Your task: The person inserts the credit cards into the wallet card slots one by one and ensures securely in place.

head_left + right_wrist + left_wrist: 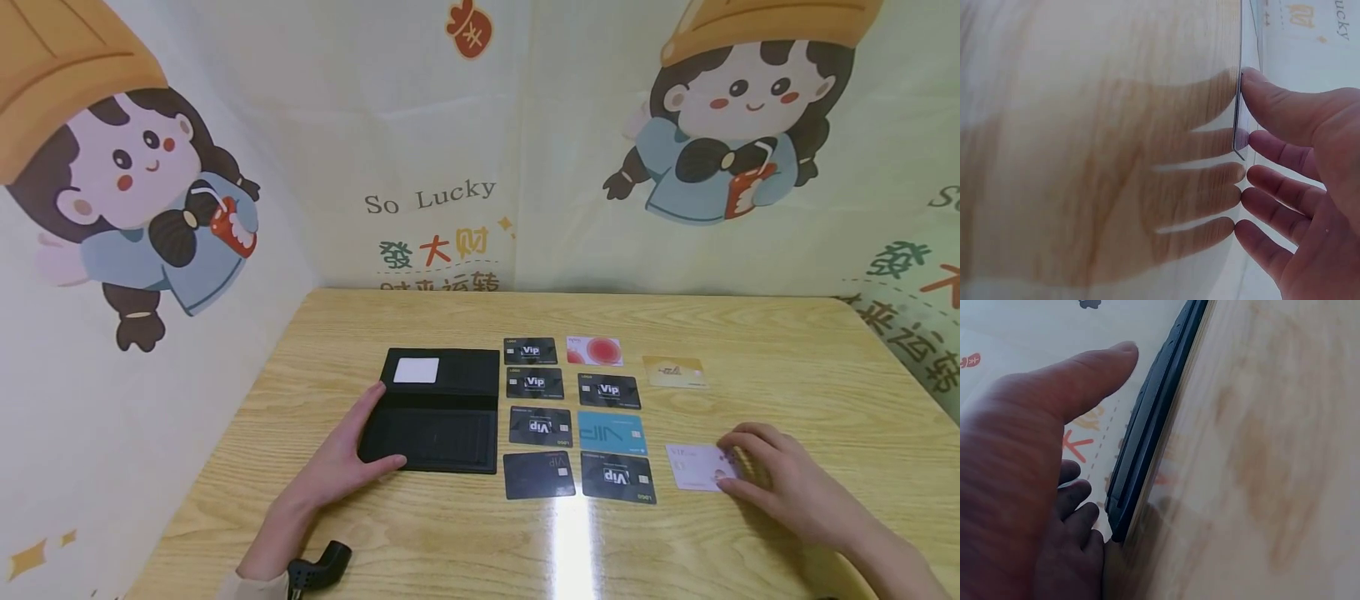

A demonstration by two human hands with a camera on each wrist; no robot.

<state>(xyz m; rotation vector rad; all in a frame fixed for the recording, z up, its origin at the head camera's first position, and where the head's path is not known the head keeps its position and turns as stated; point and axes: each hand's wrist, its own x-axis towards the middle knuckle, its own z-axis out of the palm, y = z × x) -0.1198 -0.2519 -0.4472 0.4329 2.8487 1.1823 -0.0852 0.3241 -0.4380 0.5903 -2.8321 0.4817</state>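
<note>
A black bifold wallet (435,437) lies spread flat on the table, a white rectangle (417,370) showing in its upper half. My left hand (341,458) is at the wallet's left side, fingers along the edge and thumb extended over the lower half. In the left wrist view the wallet (1154,425) appears edge-on beside that thumb (1094,375). With thumb and index finger at opposite edges, my right hand (783,483) pinches the right end of a pale pink card (693,467). The right wrist view shows this card (1239,112) as a thin edge near the tabletop.
Right of the wallet, several cards lie in two columns, including a black Vip card (531,351), a red-and-white card (595,351) and a blue card (611,432). A gold card (675,372) lies farther right. Printed cloth (570,167) hangs behind the wooden table (450,542).
</note>
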